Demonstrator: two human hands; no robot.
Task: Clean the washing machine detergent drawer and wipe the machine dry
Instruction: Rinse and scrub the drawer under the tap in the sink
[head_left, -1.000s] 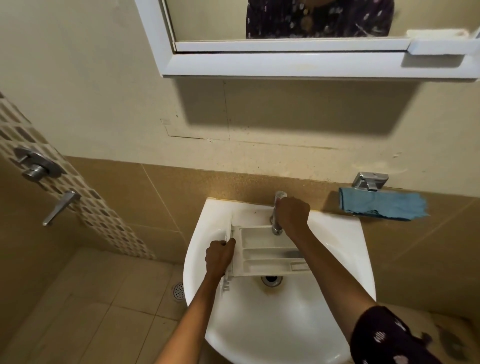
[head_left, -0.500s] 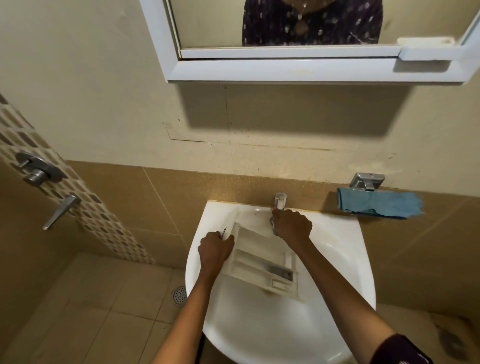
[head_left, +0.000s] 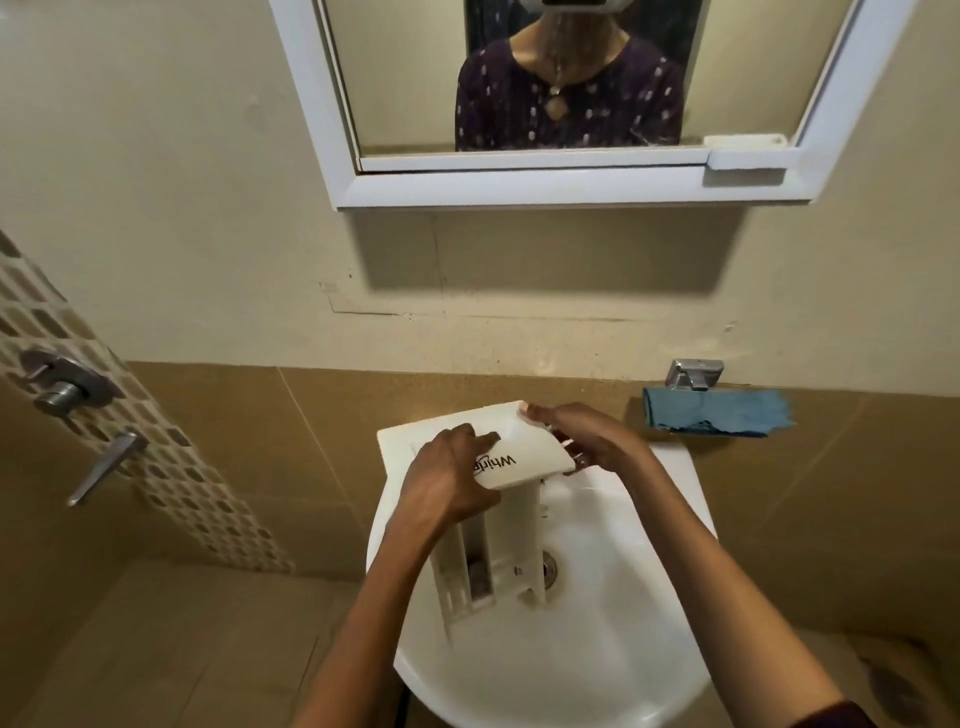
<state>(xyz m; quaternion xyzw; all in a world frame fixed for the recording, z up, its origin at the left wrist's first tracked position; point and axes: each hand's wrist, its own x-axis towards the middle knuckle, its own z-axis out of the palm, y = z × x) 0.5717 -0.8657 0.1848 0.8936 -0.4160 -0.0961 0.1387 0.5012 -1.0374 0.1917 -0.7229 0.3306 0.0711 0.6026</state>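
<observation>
Head view. White plastic detergent drawer (head_left: 519, 530) is over the white ceramic basin (head_left: 597, 654), stood on end. Its branded front panel is up and its compartments point down toward the drain. Left hand (head_left: 447, 486) grips the panel's left end, fingers (head_left: 480, 442) curled over its face. Right hand (head_left: 589, 441) pinches the right end, thumb on top, fingers beneath. Blue cloth (head_left: 717, 413) hangs on the wall right of the basin, apart from both hands.
</observation>
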